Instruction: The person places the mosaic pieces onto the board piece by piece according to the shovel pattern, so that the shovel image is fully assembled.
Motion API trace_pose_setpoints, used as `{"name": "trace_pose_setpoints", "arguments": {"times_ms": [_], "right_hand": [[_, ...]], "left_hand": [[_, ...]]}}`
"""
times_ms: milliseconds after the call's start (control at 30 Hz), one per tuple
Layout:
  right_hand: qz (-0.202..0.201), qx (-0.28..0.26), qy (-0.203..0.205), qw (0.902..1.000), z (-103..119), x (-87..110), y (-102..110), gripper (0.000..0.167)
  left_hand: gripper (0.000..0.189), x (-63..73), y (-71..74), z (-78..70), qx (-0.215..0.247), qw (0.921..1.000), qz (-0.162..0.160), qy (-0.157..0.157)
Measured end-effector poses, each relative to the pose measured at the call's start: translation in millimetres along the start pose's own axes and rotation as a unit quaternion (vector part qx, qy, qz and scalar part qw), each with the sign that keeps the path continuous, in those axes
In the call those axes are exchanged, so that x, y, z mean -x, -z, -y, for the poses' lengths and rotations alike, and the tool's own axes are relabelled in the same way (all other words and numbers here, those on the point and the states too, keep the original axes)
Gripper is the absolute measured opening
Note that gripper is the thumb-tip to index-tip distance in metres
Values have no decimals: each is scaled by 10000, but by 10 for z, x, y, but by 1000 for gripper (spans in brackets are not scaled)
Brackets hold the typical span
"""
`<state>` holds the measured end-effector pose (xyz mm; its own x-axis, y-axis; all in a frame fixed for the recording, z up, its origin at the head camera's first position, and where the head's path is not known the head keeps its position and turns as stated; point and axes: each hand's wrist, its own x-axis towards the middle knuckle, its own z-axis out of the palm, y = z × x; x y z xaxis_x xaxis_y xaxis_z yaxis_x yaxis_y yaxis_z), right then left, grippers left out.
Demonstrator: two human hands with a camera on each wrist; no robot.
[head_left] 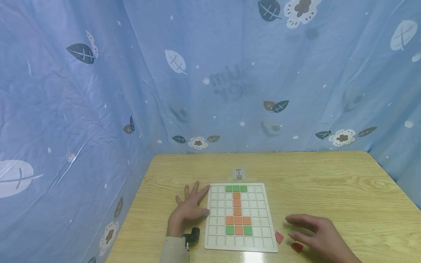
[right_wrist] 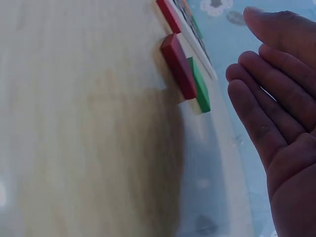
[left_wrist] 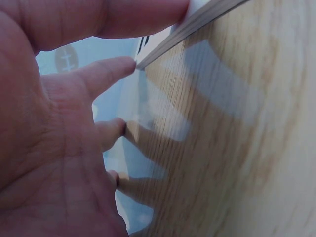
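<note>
A white grid board (head_left: 263,233) lies on the table with green tiles (head_left: 236,188) and orange tiles (head_left: 237,211) set in its cells. My left hand (head_left: 190,208) is spread at the board's left side; its thumb and index fingertip touch the edge, also seen in the left wrist view. Right of the board, my right hand (head_left: 315,232) is over the table with fingers loosely bent and nothing held. Near it lie a pink-red piece (head_left: 279,237), a dark red piece (head_left: 297,247) and a green piece (right_wrist: 198,85), partly hidden by the fingers in the head view.
Behind the board lies a small card (head_left: 239,174) with a printed grid and figure. The wooden table (head_left: 329,182) extends to both sides. A blue patterned curtain (head_left: 230,73) hangs behind and to the left. A black device (head_left: 192,235) sits at the left wrist.
</note>
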<state>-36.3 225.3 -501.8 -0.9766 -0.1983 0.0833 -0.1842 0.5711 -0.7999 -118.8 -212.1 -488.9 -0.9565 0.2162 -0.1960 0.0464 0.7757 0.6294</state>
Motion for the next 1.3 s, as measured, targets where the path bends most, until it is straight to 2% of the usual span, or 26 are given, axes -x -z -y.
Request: {"name": "trace_pose_setpoints", "arguments": {"times_ms": [67, 233, 567, 867, 1000, 1200, 1300], "right_hand": [[76, 43, -194, 9998, -7, 16, 14, 36], [195, 225, -328, 9990, -56, 32, 29, 36], [520, 462, 7, 9976, -155, 32, 33, 39], [499, 720, 141, 9961, -183, 23, 19, 38], [533, 868, -52, 9948, -167, 23, 20, 38], [453, 1045, -702, 9910, -125, 24, 27, 34], [474, 1045, -761, 9905, -117, 20, 40, 32]], "left_hand": [[97, 1, 3, 0, 9, 10000, -2, -2], [98, 4, 14, -4, 20, 10000, 5, 2], [98, -11, 25, -9, 3, 10000, 18, -1], [98, -10, 22, -15, -50, 10000, 1, -2], [98, -3, 17, -20, -26, 10000, 0, 21], [97, 21, 13, -31, 88, 10000, -17, -23], [97, 26, 11, -25, 210, 9997, -70, -117]]}}
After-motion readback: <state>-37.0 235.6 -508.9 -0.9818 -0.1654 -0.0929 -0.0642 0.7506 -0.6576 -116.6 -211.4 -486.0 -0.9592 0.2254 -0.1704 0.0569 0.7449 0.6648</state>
